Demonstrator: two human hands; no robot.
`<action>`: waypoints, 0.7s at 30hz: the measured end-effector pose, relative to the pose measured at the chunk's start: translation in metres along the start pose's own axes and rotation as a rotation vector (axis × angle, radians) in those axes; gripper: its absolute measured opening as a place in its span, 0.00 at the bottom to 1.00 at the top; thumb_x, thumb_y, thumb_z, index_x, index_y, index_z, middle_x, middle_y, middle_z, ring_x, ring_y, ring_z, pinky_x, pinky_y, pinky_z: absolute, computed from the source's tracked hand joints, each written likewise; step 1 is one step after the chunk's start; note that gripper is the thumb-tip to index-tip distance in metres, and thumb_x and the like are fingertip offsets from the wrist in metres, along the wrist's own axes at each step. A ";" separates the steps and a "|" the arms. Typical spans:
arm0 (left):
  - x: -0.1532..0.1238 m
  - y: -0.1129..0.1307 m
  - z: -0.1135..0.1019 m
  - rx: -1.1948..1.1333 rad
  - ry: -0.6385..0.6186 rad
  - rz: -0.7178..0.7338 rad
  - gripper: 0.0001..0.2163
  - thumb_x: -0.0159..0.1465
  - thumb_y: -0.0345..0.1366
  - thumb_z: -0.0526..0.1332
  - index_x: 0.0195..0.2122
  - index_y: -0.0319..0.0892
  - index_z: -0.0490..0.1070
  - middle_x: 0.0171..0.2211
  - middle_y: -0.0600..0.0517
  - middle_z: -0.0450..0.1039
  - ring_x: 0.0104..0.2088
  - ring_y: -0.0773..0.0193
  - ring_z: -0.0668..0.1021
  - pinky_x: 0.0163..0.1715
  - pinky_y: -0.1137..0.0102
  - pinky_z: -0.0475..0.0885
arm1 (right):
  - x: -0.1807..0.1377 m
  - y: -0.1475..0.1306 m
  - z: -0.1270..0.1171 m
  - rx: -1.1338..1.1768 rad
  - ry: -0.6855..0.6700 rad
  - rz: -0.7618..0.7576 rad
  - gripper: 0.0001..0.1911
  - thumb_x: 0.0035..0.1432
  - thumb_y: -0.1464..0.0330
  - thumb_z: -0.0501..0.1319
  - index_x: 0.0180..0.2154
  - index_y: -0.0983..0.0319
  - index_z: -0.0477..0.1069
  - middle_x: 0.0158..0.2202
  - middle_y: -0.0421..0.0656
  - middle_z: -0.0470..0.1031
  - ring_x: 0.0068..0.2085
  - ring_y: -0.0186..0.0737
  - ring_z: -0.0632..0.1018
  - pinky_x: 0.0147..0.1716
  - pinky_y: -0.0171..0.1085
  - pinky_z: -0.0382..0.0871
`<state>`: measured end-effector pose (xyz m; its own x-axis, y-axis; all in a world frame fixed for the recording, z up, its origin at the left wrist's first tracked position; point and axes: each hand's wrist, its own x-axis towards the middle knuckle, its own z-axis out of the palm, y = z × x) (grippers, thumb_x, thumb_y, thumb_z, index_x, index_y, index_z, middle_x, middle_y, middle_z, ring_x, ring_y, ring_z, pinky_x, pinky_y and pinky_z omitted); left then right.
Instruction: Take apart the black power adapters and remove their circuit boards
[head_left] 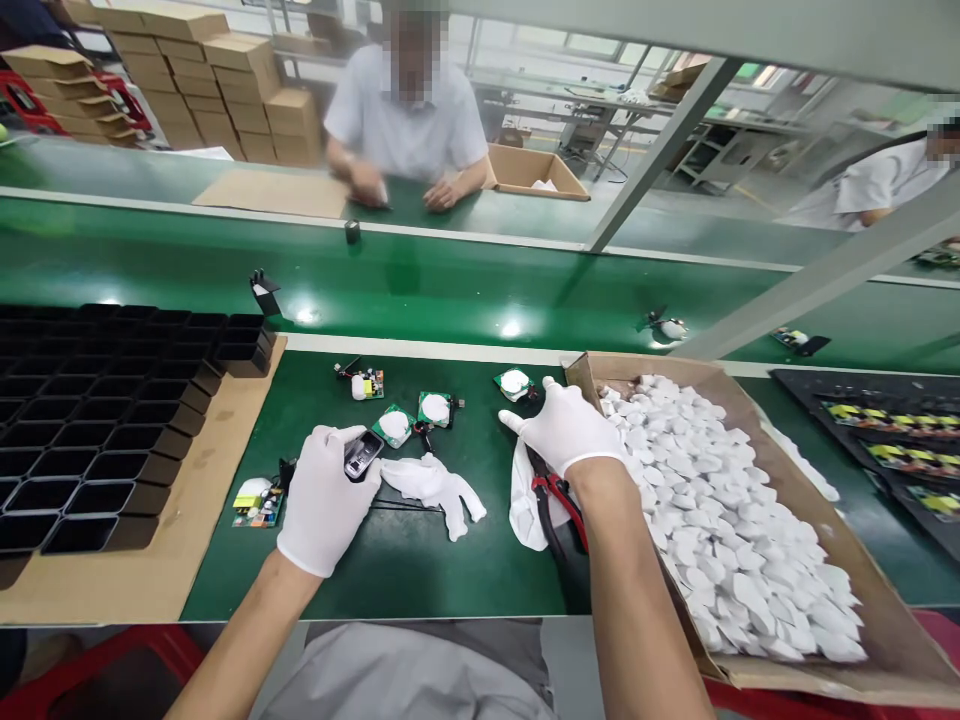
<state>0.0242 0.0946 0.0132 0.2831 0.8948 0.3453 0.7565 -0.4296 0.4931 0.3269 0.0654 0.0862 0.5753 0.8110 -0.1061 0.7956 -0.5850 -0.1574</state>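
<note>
My left hand [319, 505], in a white glove, is closed around a small black plastic case [363, 456], its hollow side partly facing up. My right hand [574, 428], also gloved, has thumb and forefinger apart beside a green circuit board [515, 382] with a round white pad; no held thing shows. Beneath that hand lie red-and-black pliers [555, 505] and a white cloth or glove [527, 500]. Two more padded boards, a near one [394, 426] and a far one [435, 408], sit mid-table. A crumpled white glove [439, 488] lies between my hands.
Rows of black cases [97, 430] stand on cardboard at left. An open carton [889, 640] of white pads [720, 520] fills the right. Other boards include one at left [257, 502] and one behind [367, 384]. Across the green conveyor [450, 290] sits a person [409, 120].
</note>
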 end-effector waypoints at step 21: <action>-0.030 0.028 -0.010 -0.434 -0.388 0.150 0.16 0.52 0.28 0.72 0.41 0.45 0.75 0.55 0.43 0.79 0.58 0.43 0.79 0.56 0.48 0.75 | 0.001 -0.002 0.020 -0.016 -0.076 -0.337 0.30 0.60 0.60 0.72 0.62 0.61 0.77 0.57 0.57 0.78 0.53 0.62 0.82 0.52 0.52 0.75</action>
<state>0.0313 0.0547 0.0245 0.6243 0.7647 0.1597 0.4048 -0.4915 0.7711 0.3224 0.0675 0.0664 0.2647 0.9564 -0.1237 0.9416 -0.2840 -0.1809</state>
